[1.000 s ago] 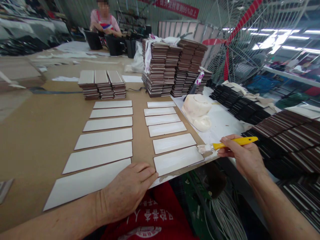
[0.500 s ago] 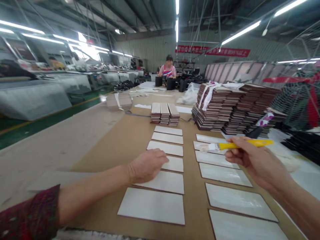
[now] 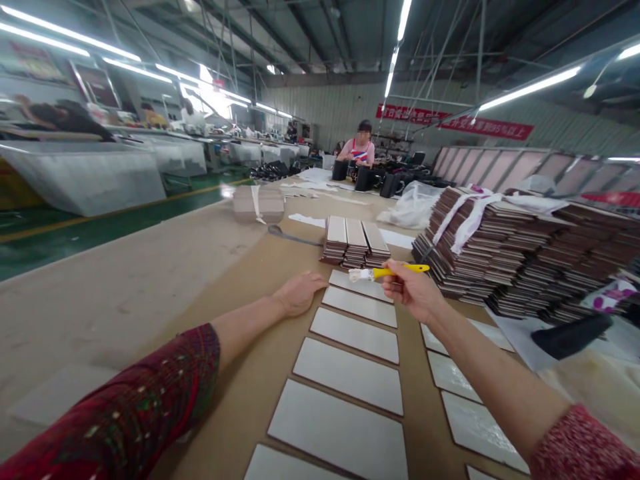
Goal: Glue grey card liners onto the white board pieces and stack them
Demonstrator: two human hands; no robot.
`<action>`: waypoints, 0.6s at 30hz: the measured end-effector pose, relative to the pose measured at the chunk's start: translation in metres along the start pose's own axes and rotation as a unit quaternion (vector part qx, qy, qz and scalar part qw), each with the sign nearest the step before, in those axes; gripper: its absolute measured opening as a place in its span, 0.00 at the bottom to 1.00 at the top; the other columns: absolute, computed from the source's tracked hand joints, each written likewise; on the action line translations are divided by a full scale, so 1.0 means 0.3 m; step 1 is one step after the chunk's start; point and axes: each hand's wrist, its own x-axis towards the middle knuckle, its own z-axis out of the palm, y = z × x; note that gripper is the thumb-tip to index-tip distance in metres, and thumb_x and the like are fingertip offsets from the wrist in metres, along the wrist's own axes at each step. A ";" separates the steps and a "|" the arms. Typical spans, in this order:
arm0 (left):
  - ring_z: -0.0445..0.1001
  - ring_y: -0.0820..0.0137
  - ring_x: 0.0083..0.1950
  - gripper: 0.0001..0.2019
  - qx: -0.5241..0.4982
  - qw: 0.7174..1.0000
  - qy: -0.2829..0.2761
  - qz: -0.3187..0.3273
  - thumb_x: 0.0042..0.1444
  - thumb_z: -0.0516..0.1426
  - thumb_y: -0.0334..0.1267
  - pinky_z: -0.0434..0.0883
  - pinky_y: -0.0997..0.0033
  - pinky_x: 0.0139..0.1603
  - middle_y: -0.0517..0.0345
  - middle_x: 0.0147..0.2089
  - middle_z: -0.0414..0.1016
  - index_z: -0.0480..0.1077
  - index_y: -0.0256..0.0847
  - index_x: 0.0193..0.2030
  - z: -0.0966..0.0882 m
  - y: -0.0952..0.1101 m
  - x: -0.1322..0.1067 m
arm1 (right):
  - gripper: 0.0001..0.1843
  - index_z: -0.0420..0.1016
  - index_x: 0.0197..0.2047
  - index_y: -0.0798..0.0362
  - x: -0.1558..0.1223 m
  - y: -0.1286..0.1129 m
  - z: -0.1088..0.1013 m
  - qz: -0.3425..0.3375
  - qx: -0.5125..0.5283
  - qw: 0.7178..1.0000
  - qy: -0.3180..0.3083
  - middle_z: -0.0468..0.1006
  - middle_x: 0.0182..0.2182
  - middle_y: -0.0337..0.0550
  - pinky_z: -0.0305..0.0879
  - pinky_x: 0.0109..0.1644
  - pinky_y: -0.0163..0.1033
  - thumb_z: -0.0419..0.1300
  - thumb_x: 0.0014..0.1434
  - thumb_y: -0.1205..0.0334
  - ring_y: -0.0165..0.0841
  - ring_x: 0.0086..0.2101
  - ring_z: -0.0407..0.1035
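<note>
My right hand grips a yellow-handled brush, its white bristles hovering over the far end of the left column of white rectangular panels. My left hand reaches forward with its fingers resting flat on the brown board, beside the farthest panels of that column. A second column of glossy, coated panels runs to the right, partly hidden by my right arm. Just past the brush stand three short stacks of panels.
Tall stacks of brown-edged panels fill the right side of the table. A black object lies at the right. A folded box and a plastic bag sit farther back. A person works at the far end.
The view has swung up from the table's near edge. Both my arms have stretched forward, and the brush has gone from the right column's near end to the left column's far end.
</note>
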 end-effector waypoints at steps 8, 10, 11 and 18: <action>0.67 0.61 0.53 0.24 0.002 1.000 0.007 -0.025 0.59 0.49 0.25 0.65 0.63 0.59 0.50 0.53 0.73 0.69 0.41 0.61 0.010 0.002 -0.006 | 0.12 0.76 0.40 0.55 0.112 0.037 0.029 0.003 -0.026 1.000 -0.003 0.79 0.23 0.41 0.74 0.25 0.32 0.58 0.65 0.55 0.29 0.22 0.74; 0.66 0.61 0.52 0.24 0.006 1.000 0.006 -0.027 0.59 0.49 0.26 0.65 0.63 0.59 0.50 0.53 0.72 0.68 0.40 0.61 0.006 0.007 -0.006 | 0.10 0.76 0.39 0.55 0.131 0.047 0.042 -0.004 -0.040 0.999 0.002 0.79 0.23 0.40 0.73 0.24 0.31 0.58 0.64 0.58 0.29 0.21 0.73; 0.66 0.61 0.52 0.23 0.007 1.000 0.005 -0.028 0.59 0.49 0.26 0.64 0.63 0.59 0.50 0.53 0.72 0.68 0.40 0.61 0.004 0.010 -0.006 | 0.08 0.76 0.39 0.55 0.140 0.053 0.048 -0.008 -0.046 0.999 0.005 0.79 0.23 0.40 0.73 0.24 0.31 0.58 0.63 0.60 0.28 0.21 0.73; 0.65 0.60 0.51 0.24 0.018 0.999 -0.005 -0.035 0.61 0.48 0.27 0.65 0.61 0.57 0.49 0.53 0.71 0.66 0.41 0.63 0.000 0.018 -0.003 | 0.04 0.73 0.39 0.57 0.191 0.085 0.063 -0.022 -0.076 0.997 -0.005 0.77 0.25 0.37 0.73 0.27 0.33 0.59 0.64 0.65 0.29 0.25 0.74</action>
